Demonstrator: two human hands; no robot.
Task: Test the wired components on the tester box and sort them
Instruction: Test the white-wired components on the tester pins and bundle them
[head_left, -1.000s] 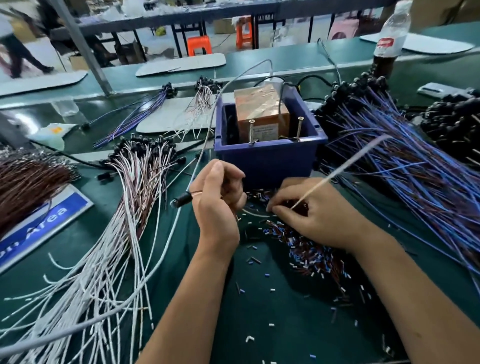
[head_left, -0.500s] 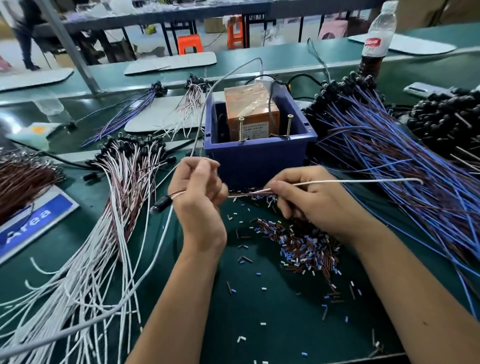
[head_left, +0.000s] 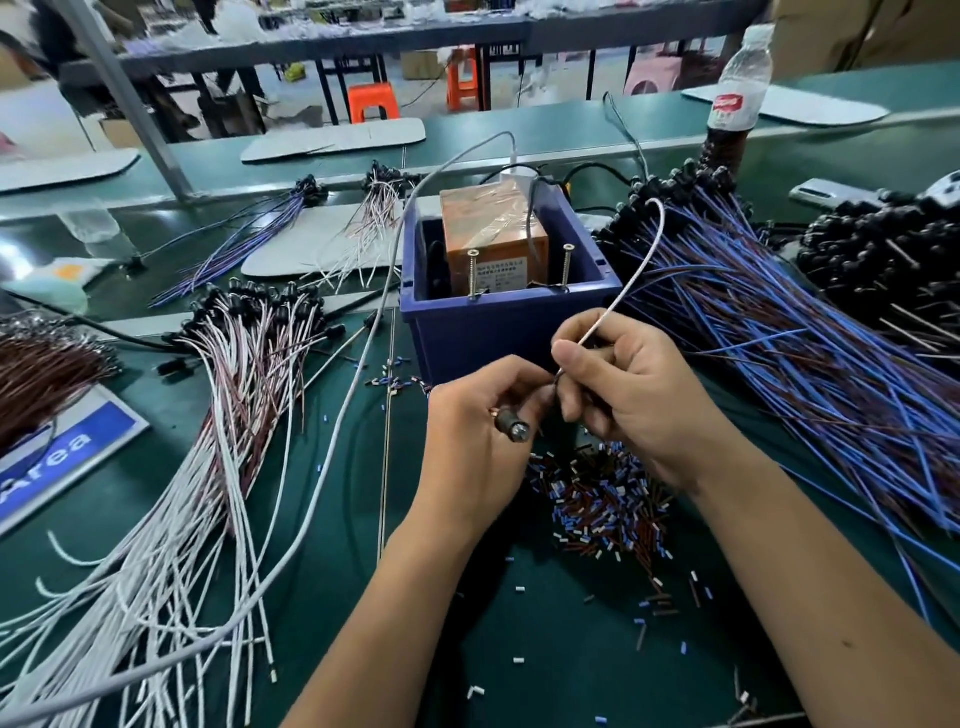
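Two hands' grips clamped on one wired component (head_left: 511, 426): black metal-tipped head, white arching lead.

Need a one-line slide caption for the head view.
Left hand grips a black-capped component, right hand pinches its white wire, before the blue tester box.

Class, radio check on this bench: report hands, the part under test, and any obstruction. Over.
Left hand grips the component's black head. Right hand pinches its white wire, which arcs up beside the blue tester box. Screw posts unobstructed.
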